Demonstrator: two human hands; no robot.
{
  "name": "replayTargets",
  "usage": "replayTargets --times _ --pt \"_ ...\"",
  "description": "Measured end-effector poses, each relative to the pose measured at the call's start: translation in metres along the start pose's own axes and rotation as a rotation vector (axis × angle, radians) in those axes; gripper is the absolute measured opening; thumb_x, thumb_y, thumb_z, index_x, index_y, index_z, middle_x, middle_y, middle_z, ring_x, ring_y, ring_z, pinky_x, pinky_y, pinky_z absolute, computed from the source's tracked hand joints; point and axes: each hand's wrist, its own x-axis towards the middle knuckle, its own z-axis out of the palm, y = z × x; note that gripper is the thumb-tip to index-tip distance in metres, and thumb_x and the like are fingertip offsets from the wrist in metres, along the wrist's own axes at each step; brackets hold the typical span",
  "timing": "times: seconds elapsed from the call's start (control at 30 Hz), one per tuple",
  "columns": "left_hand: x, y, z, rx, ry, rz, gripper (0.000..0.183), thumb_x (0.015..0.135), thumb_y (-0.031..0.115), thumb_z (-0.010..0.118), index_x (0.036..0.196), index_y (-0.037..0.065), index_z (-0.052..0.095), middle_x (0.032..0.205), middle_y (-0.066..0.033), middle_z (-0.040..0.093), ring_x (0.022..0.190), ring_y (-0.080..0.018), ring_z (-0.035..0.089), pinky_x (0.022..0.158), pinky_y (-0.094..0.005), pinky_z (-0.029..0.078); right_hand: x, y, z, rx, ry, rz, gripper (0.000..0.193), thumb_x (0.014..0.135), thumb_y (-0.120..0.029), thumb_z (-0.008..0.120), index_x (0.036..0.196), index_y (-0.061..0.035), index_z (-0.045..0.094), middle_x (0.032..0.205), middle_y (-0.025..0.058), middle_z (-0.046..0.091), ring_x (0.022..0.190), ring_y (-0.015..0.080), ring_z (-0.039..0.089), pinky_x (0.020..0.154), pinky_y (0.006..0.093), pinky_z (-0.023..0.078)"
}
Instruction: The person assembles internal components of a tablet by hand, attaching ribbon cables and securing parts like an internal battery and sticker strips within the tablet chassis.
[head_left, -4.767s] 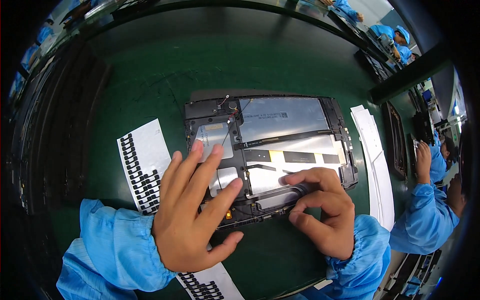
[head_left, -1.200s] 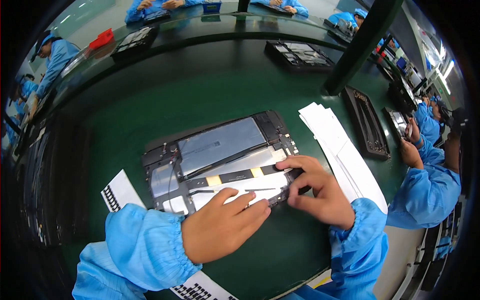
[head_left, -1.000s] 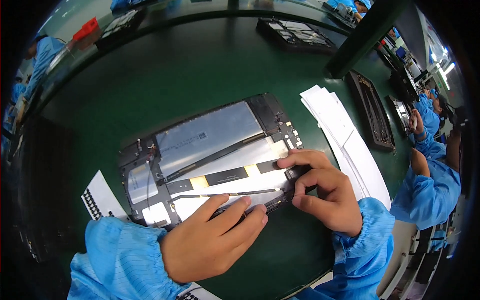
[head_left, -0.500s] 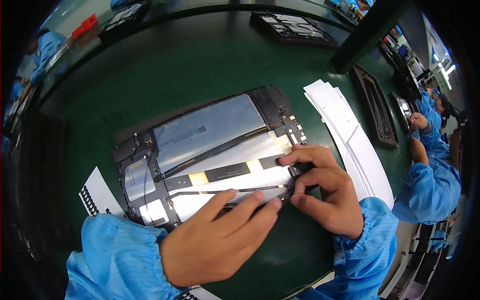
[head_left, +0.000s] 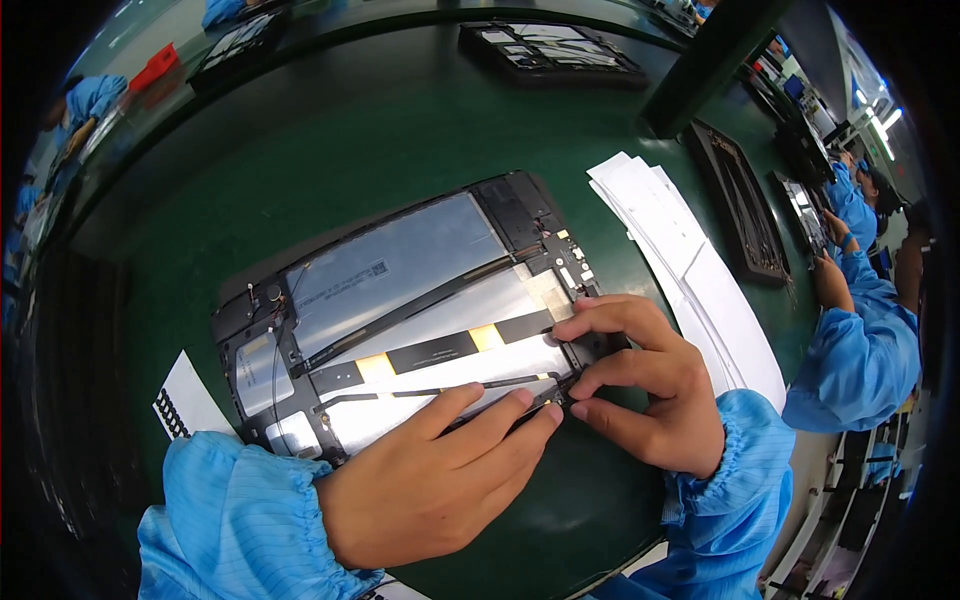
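An opened tablet (head_left: 395, 265) lies tilted on the green table, its inner side up. It shows a grey battery, silver plates and a black frame. A wide black flex cable (head_left: 435, 350) with gold patches crosses it, and a thin black cable (head_left: 415, 388) runs nearer to me. My left hand (head_left: 430, 480) lies palm down over the near edge, its fingers stretched and slightly apart; its thumb is hidden. At the near right corner is my right hand (head_left: 655, 390). Its index fingertip touches the wide cable's right end, while thumb and middle finger close together at the corner. What they pinch is hidden.
White paper sheets (head_left: 690, 270) lie right of the tablet, beyond them a black tray (head_left: 740, 200) with dark strips. Another tray (head_left: 555, 52) stands at the back beside a green post (head_left: 700, 75). A spiral-bound pad (head_left: 195, 395) lies left. A co-worker in blue (head_left: 855, 350) sits at right.
The view has shifted slightly, so the tablet, papers and trays appear further left. My hands stay at the tablet's near edge and corner. The co-worker's hands at right have moved.
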Motion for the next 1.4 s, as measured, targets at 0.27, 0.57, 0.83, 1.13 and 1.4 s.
replayTargets --times 0.27,0.57,0.83,1.13,1.4 --pt "-0.003 -0.005 -0.004 -0.004 0.009 0.004 0.025 0.077 0.010 0.048 0.098 0.000 0.057 0.116 -0.0158 0.050 0.106 -0.0271 0.049 0.085 -0.0394 0.040 0.009 -0.007 0.004 -0.137 0.052 -0.146 0.011 0.055 0.006 0.063 0.063 0.0007 0.057 0.096 0.0114 0.056 0.093 0.0288 0.050 0.078 0.0374 0.041" --pt "0.003 -0.003 -0.001 0.041 -0.017 0.018 0.014 0.073 0.011 0.053 0.085 0.003 0.058 0.116 -0.0155 0.049 0.106 -0.0273 0.048 0.085 -0.0395 0.039 0.006 0.001 0.004 -0.099 0.099 -0.158 0.012 0.055 0.006 0.062 0.063 -0.0006 0.057 0.090 0.0098 0.057 0.087 0.0266 0.051 0.073 0.0347 0.042" --pt "0.006 0.002 -0.003 0.013 -0.102 0.028 0.022 0.065 0.007 0.057 0.086 0.003 0.056 0.118 -0.0194 0.045 0.107 -0.0320 0.046 0.087 -0.0421 0.037 0.003 0.006 0.009 -0.035 0.129 -0.107 0.011 0.059 0.003 0.064 0.067 -0.0027 0.060 0.090 0.0091 0.058 0.086 0.0254 0.052 0.073 0.0319 0.042" --pt "-0.084 0.035 -0.044 -0.021 0.469 -0.424 0.064 0.062 0.012 0.066 0.120 0.000 0.041 0.126 -0.0241 0.036 0.117 -0.0364 0.036 0.095 -0.0432 0.030 -0.001 0.040 0.006 0.244 0.511 0.106 0.017 0.076 -0.006 0.057 0.091 0.0004 0.056 0.100 0.0150 0.052 0.091 0.0240 0.051 0.082 0.0309 0.039" --pt "-0.113 0.024 0.003 0.034 0.221 -0.861 0.098 0.062 0.051 0.068 0.120 -0.018 0.028 0.124 -0.0351 0.032 0.124 -0.0400 0.025 0.101 -0.0457 0.013 0.009 0.038 0.031 -0.375 0.404 -0.042 0.031 0.082 -0.020 0.053 0.099 0.0062 0.050 0.100 0.0187 0.049 0.095 0.0325 0.043 0.086 0.0380 0.033"
